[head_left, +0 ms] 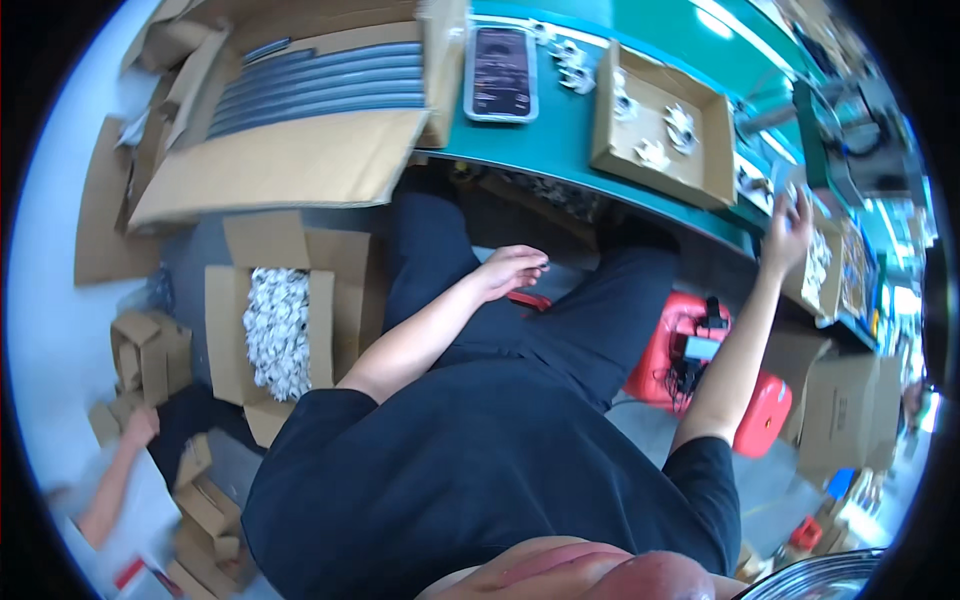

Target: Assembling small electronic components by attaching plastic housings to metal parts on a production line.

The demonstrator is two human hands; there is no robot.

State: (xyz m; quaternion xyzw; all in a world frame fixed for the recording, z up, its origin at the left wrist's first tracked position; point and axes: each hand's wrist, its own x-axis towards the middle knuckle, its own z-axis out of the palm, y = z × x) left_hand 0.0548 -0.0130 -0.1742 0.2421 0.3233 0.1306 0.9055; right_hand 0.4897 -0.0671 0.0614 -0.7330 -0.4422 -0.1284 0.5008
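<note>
My left hand (512, 271) hovers above my lap with its fingers curled together. A tiny dark spot shows at the fingertips, too small to name. Out to the right, my right hand (788, 232) reaches up to the bench edge beside a dark green machine (835, 130). Its fingers close around something small and pale that I cannot make out. Nearest to it on the bench is a shallow cardboard tray (720, 185) with a few white parts (680, 128) inside.
A phone (501, 75) lies on the green bench (520, 150). At the left, an open carton (280, 170) holds grey strips (330, 85). Below it, another carton (232, 340) is full of white parts (277, 335). A red stool (765, 415) carries cables. Another person's hand (142, 427) shows lower left.
</note>
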